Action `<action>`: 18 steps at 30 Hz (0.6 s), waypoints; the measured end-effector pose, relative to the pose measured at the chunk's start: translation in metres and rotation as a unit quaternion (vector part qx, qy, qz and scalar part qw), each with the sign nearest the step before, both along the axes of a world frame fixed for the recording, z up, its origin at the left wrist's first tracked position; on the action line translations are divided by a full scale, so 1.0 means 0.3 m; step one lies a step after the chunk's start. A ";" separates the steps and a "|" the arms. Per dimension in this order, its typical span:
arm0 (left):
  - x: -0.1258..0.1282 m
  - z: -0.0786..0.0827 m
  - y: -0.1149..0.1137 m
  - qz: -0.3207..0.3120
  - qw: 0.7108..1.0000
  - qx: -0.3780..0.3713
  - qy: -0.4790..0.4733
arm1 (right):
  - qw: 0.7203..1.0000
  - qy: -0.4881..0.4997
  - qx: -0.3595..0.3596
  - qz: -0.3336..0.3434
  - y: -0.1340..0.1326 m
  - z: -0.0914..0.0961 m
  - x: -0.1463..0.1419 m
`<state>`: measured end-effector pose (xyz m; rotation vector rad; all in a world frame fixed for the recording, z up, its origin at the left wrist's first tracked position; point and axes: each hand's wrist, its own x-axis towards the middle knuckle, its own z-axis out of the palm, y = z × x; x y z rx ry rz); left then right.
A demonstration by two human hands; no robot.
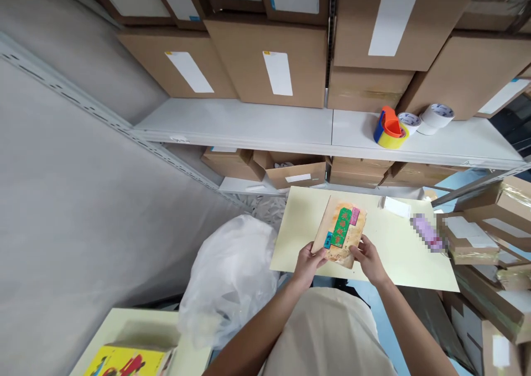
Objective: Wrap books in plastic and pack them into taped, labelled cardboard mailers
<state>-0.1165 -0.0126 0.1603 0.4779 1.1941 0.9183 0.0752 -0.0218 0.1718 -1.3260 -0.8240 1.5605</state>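
Note:
A thin book (347, 243) with a tan, marbled cover and green, pink and blue label panels is held above the front part of a pale yellow table (394, 260). My left hand (307, 262) grips its lower left corner, thumb on the cover. On the lower right edge, my right hand (369, 259) pinches the book between thumb and fingers. The book is tilted, its cover facing up toward me. What lies under the book is hidden.
White cards (396, 206) and a blurred purple item (427, 232) lie on the table. Cardboard boxes (473, 243) crowd the right. A shelf (249, 124) holds a tape dispenser (390, 130) and tape rolls (435, 116). Left are a plastic bag (232, 276) and a yellow book (128, 362).

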 end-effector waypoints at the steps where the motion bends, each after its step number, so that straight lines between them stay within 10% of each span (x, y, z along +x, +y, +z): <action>1: 0.005 0.000 0.004 -0.018 1.000 0.006 0.014 | 1.000 0.001 -0.010 0.006 0.002 -0.002 0.021; 18: 0.062 -0.014 0.098 -0.103 0.986 0.071 0.111 | 0.995 0.023 -0.028 0.088 0.060 -0.033 0.211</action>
